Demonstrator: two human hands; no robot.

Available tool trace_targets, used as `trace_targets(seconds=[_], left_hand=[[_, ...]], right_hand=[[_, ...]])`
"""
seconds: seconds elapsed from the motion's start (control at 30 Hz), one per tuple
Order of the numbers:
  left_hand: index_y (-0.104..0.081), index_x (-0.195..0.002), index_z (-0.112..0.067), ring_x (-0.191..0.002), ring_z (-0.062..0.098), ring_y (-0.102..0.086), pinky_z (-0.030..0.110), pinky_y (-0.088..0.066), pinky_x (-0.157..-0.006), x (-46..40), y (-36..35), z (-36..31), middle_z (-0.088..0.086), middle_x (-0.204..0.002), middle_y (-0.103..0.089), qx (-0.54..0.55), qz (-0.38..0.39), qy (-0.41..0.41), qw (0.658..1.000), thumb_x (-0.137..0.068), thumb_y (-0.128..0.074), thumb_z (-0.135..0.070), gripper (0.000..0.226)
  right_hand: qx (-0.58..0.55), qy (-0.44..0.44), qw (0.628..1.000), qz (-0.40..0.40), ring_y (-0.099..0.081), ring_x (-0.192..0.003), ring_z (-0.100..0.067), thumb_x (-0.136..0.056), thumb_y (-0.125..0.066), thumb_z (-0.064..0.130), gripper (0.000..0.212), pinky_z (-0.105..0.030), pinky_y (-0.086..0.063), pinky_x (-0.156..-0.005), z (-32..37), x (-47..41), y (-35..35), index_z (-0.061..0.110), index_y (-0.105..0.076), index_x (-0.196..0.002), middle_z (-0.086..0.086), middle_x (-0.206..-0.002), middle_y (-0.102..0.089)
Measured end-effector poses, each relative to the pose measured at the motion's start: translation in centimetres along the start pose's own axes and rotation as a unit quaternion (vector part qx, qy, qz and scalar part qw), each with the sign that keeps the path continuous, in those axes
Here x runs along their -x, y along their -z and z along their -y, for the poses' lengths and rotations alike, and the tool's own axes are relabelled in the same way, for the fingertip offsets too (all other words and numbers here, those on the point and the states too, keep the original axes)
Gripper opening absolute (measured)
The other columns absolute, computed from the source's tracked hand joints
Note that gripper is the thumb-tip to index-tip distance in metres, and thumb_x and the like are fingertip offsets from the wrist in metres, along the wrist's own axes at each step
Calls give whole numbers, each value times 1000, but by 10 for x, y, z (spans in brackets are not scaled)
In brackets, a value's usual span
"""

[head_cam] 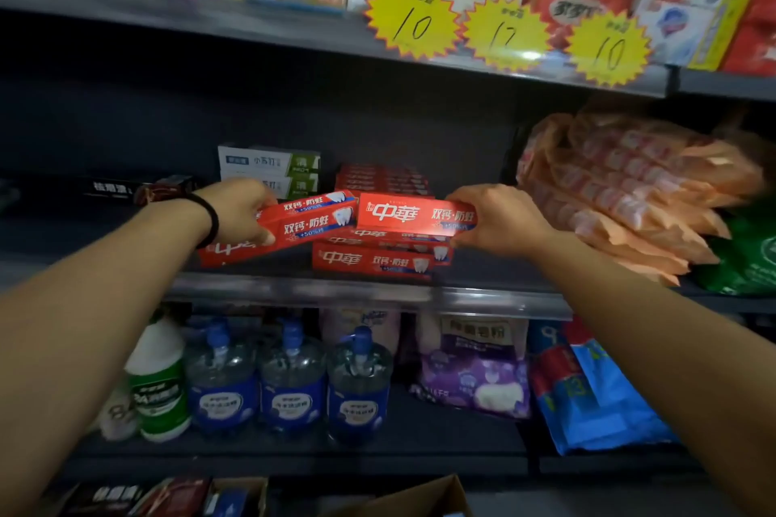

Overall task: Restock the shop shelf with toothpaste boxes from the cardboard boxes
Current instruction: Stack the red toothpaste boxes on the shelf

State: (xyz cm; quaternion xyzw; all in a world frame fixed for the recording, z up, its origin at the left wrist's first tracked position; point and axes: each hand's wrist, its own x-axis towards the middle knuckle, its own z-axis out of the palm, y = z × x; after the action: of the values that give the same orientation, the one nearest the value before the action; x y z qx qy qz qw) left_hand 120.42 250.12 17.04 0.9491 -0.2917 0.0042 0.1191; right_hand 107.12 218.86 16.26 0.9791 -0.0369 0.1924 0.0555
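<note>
A big dark shop shelf (294, 290) fills the view, with one board up high, one in the middle and one down low. The top board (252, 29) holds bright packs, and three yellow star price tags (413, 19) hang on its front edge. On the right of the middle board lies a heap of orange plastic packs (621, 185), with a green bag (751, 252) beside it. Down low stand three clear water jugs (289, 382) with blue labels in a row, a white and green bottle (157, 382) to their left, and a purple bag (474, 374) and a blue bag (600, 399) to their right. At the very bottom, the brown edge of a cardboard box (424, 495) peeks in.

In the middle of the middle board sits a pile of red toothpaste boxes (373, 260). White and green toothpaste boxes (268, 164) are stacked behind them on the left.

The left hand (239, 210), with a black band on the wrist, grips a long red toothpaste box (294, 227) that tilts up to the right. The right hand (495, 218) grips the right end of another red box (411, 214), which lies on top of the pile.
</note>
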Motion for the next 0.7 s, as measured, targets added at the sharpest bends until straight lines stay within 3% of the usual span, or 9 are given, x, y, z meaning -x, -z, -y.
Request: trace_targets(seconds=[0.3,0.7], left_hand=[[-61,-111,-14,-96,23,-60,30,-46,-80,-50,-1,38,6,-108,-64,-29,-7,34,999,-80,-74,-23,35],[-63,-111,-17,-97,21,-61,41,-51,-90,-90,-14,67,3,-107,-65,-13,0,35,999,-77,-77,-25,38]], right_hand=[[21,-12,1000,9,-59,-109,-21,-74,-75,47,61,-35,-47,-87,1,-68,-49,28,-53,-127,3,-123,-62],[26,7,999,31,-59,-110,-20,-76,-74,48,60,-39,-48,-94,9,-123,-84,27,-52,-127,2,-123,-63]])
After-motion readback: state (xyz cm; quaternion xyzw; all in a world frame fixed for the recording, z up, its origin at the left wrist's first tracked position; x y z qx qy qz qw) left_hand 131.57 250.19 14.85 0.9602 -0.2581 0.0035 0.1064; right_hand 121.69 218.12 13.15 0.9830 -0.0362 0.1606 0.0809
